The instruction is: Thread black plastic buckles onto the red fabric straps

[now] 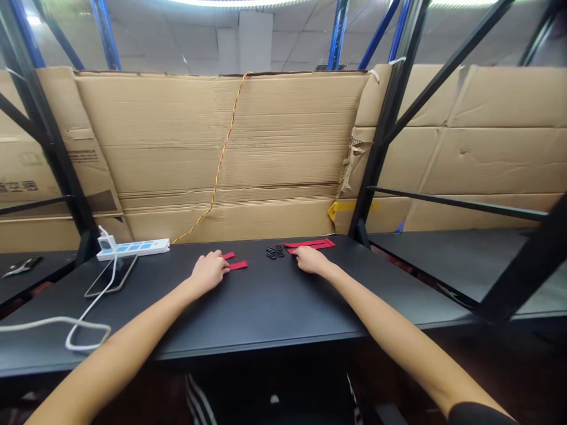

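Observation:
My left hand (209,272) rests on the black tabletop, fingers curled and closed on a short red webbing strap (238,265). A second short red strap (228,255) pokes out just behind its fingertips. To the right, my right hand (310,260) has its fingers pinched at the near left end of a red strap (325,245). Further red strap lengths (296,244) lie alongside that one, flat on the table. Between the hands, nearer the right one, sits a small group of several black buckles (274,252). Both hands partly cover the straps under them.
A white power strip (146,248) with a plugged-in charger lies at the back left. Its white cable (91,307) loops over a phone (111,276) and across the table. A cardboard wall (283,147) closes the back, with a twisted red-yellow wire (224,153) hanging down. Black rack posts (376,147) flank the table.

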Demonstrator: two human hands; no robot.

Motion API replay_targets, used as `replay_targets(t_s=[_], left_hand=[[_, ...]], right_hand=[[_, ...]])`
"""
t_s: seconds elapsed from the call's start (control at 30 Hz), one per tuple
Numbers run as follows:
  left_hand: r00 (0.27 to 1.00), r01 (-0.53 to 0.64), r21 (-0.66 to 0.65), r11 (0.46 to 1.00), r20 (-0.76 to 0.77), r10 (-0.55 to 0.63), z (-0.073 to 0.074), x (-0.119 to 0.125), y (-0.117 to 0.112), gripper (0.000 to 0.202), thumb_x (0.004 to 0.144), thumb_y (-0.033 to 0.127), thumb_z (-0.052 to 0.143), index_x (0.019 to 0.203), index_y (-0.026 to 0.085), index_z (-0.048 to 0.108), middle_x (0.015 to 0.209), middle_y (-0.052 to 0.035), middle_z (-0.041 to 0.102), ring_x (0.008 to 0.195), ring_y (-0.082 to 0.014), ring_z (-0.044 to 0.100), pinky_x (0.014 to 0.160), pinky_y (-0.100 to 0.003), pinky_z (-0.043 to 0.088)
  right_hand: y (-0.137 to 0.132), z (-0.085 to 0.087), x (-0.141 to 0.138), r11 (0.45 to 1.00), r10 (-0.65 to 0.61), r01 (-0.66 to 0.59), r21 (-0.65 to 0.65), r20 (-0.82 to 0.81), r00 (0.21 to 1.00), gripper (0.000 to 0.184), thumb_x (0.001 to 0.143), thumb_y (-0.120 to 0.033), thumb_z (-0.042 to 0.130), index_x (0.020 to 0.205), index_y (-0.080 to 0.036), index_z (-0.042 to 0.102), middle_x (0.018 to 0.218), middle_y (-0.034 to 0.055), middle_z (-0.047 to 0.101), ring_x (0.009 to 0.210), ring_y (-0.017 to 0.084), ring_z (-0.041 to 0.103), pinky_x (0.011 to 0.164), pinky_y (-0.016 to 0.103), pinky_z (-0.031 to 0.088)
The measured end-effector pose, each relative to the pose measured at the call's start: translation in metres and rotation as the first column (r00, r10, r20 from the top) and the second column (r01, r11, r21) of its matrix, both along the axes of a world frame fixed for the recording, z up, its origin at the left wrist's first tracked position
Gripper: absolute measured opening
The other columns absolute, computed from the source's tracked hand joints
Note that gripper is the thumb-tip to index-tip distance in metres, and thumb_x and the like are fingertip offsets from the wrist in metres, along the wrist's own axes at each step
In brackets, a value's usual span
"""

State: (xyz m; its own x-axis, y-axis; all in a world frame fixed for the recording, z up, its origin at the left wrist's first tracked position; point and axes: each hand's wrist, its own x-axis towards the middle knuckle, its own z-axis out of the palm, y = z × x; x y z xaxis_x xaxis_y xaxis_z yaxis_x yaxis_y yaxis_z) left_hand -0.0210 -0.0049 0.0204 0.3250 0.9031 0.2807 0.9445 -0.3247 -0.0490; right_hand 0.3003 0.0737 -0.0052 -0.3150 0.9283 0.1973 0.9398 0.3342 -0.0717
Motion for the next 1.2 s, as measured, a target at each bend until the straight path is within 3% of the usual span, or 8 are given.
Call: replay_targets(t_s=[0.2,0.37,0.47,0.6,0.8,0.97,1.07,1.2], left_hand=[[0.991,-0.100,0.064,0.993,-0.085,0.105,0.001,-0.011,0.006,0.026,0.090,0.031,0.048,0.094,0.020,0.071,0.099,-0.0108,0.060,0.092,-0.0247,0.057,0.076,-0.034,0.041],[0.975,0.217,0.105,0.971,0.018,-0.220,-0.006,0.008,-0.003,0.035,0.094,0.039,0.041,0.113,0.023,0.065,0.111,-0.0095,0.061,0.101,-0.0239,0.055,0.085,-0.035,0.039],[0.903,0.418,0.014,0.908,0.102,-0.417,-0.013,0.024,-0.013,0.041,0.095,0.042,0.038,0.128,0.026,0.055,0.127,-0.0087,0.056,0.114,-0.0244,0.051,0.092,-0.035,0.038],[0.864,0.495,-0.089,0.864,0.148,-0.481,-0.016,0.034,-0.019,0.041,0.095,0.046,0.037,0.127,0.027,0.056,0.135,-0.0067,0.054,0.120,-0.0252,0.049,0.096,-0.037,0.035],[0.932,0.358,-0.016,0.934,0.070,-0.356,-0.007,0.032,-0.018,0.043,0.093,0.046,0.040,0.084,0.016,0.070,0.090,-0.0122,0.070,0.092,-0.0261,0.062,0.088,-0.038,0.039],[0.829,0.536,-0.036,0.843,0.207,-0.519,-0.012,0.030,-0.019,0.034,0.093,0.043,0.043,0.110,0.024,0.067,0.120,-0.0080,0.064,0.110,-0.0239,0.057,0.094,-0.036,0.038],[0.753,0.601,-0.037,0.798,0.359,-0.551,-0.015,0.032,-0.018,0.030,0.088,0.043,0.053,0.089,0.022,0.073,0.102,-0.0091,0.071,0.098,-0.0240,0.062,0.089,-0.032,0.041],[0.748,0.548,-0.057,0.835,0.481,-0.458,-0.016,0.032,-0.012,0.020,0.080,0.039,0.063,0.079,0.021,0.073,0.080,-0.0064,0.072,0.079,-0.0212,0.064,0.078,-0.028,0.044]], right_hand=[[-0.010,0.001,-0.013,0.994,0.109,-0.109,0.007,-0.044,0.993,0.033,0.074,-0.006,0.048,0.091,-0.015,0.074,0.095,0.0123,0.072,0.090,0.024,0.065,0.080,0.030,0.046],[-0.023,0.010,-0.033,0.865,0.470,-0.500,0.043,-0.419,0.777,0.032,0.084,-0.016,0.047,0.107,-0.018,0.070,0.103,0.0069,0.071,0.091,0.019,0.065,0.082,0.030,0.049],[-0.020,0.009,-0.033,0.898,0.429,-0.421,0.133,-0.483,0.763,0.032,0.086,-0.017,0.045,0.108,-0.019,0.068,0.108,0.0076,0.069,0.097,0.020,0.064,0.086,0.033,0.049],[-0.014,-0.002,-0.030,0.905,0.425,-0.392,0.165,-0.327,0.844,0.034,0.088,-0.014,0.043,0.112,-0.017,0.067,0.116,0.0101,0.066,0.111,0.023,0.058,0.099,0.039,0.042],[-0.021,-0.011,-0.050,0.837,0.541,-0.541,0.080,-0.259,0.800,0.038,0.091,-0.026,0.044,0.126,-0.018,0.058,0.135,0.0087,0.054,0.126,0.022,0.048,0.108,0.038,0.033],[-0.025,-0.004,-0.057,0.864,0.503,-0.495,0.091,-0.171,0.847,0.025,0.089,-0.028,0.051,0.099,-0.016,0.071,0.105,0.0110,0.070,0.100,0.023,0.062,0.091,0.034,0.044],[-0.023,-0.004,-0.053,0.888,0.460,-0.448,0.104,-0.203,0.864,0.016,0.084,-0.023,0.056,0.084,-0.016,0.071,0.090,0.0090,0.070,0.086,0.020,0.063,0.082,0.031,0.046],[-0.015,-0.008,-0.049,0.901,0.393,-0.435,-0.005,-0.420,0.818,0.015,0.075,-0.019,0.064,0.088,-0.014,0.069,0.085,0.0070,0.069,0.076,0.017,0.061,0.073,0.028,0.047]])
